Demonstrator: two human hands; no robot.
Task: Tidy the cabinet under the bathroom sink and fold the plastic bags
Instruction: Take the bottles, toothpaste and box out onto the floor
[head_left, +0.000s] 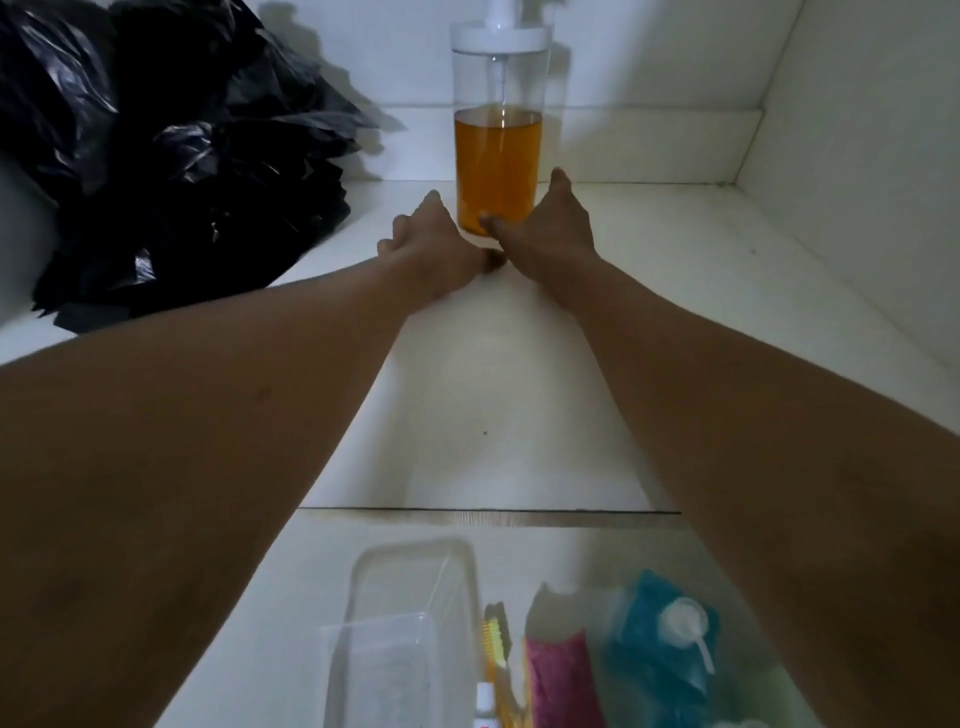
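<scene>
A tall clear pump bottle (498, 156) with a white top, half full of orange liquid, stands upright on the white cabinet floor (649, 270) near the back wall. My right hand (545, 223) is at its base: the thumb lies across the front and the fingers reach up along its right side. My left hand (431, 239) sits just left of the base with loosely bent fingers and holds nothing; I cannot tell whether it touches the bottle. A crumpled heap of black plastic bags (171, 156) fills the left part of the cabinet.
Below the cabinet's front edge (488, 512) lie a clear plastic box (395, 649), a yellow toothbrush (496, 644), a pink pouch (558, 675) and a blue pouch with a white spout (660, 639), all blurred. The cabinet's right wall (857, 208) is white.
</scene>
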